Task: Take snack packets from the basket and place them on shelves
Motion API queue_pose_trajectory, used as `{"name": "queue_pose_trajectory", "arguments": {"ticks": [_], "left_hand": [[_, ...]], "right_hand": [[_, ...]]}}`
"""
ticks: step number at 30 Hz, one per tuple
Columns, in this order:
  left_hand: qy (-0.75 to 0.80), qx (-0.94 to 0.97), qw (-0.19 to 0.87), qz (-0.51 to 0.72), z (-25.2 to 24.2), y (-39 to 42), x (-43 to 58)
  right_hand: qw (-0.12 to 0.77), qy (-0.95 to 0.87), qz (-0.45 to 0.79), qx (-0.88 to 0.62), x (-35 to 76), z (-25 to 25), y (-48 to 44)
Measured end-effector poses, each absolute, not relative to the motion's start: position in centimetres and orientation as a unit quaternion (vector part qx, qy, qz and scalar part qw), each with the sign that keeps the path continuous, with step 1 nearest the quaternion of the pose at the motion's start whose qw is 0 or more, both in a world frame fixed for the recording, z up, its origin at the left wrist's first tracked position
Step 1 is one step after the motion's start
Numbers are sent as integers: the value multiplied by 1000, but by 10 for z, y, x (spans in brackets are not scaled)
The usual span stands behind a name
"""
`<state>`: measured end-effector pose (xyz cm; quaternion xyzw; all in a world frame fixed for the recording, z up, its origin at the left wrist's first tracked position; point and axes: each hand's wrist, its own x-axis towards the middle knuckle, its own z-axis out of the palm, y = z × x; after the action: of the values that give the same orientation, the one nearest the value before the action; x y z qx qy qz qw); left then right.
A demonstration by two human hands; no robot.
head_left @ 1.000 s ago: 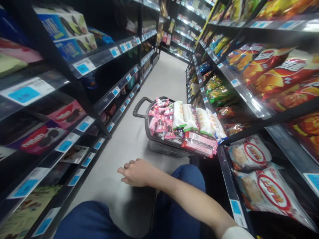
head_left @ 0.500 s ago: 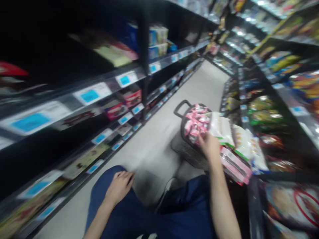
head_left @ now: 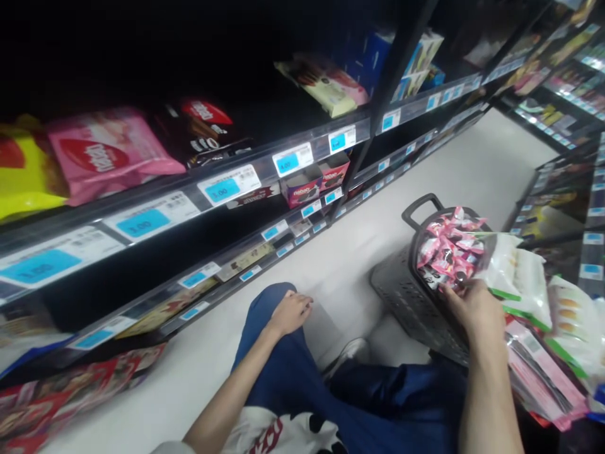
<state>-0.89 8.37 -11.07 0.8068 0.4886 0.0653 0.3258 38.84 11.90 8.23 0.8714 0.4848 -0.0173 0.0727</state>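
Observation:
My left hand (head_left: 291, 311) lies on my bent left knee (head_left: 265, 309), fingers stretched out and holding nothing. At the right, my right hand (head_left: 477, 309) is over the near edge of a dark plastic basket (head_left: 401, 302). Its thumb and fingers are curled against the pink-wrapped small packets (head_left: 451, 249) heaped at the basket's top. What lies between the fingers is hidden. Just right of this hand are white-and-green bags (head_left: 529, 284) and a pink flat package (head_left: 543, 366).
Dark shelving (head_left: 350, 183) with blue-and-white price tags runs along the left. It carries a pink bag (head_left: 108, 151), a yellow bag (head_left: 28, 170) and small pink-red boxes (head_left: 302, 189). Pale floor (head_left: 463, 151) stretches down the aisle; more shelves (head_left: 543, 195) stand at right.
The view has swung left, so basket and hands appear farther right, and more of the left shelf shows. My left hand stays on the knee; my right hand stays at the pink packets.

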Motion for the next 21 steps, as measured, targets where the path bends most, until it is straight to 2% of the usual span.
{"name": "queue_pose_trajectory", "arguments": {"ticks": [7,14,21], "left_hand": [[491,807,322,61,-114,84,-14],[491,813,309,56,-113,84,-20],[479,815,320,56,-117,84,-20]], "right_hand": [[62,446,2,893,349,86,123],[99,433,-61,894,348,81,136],[71,427,-68,899,349,111,110]]}}
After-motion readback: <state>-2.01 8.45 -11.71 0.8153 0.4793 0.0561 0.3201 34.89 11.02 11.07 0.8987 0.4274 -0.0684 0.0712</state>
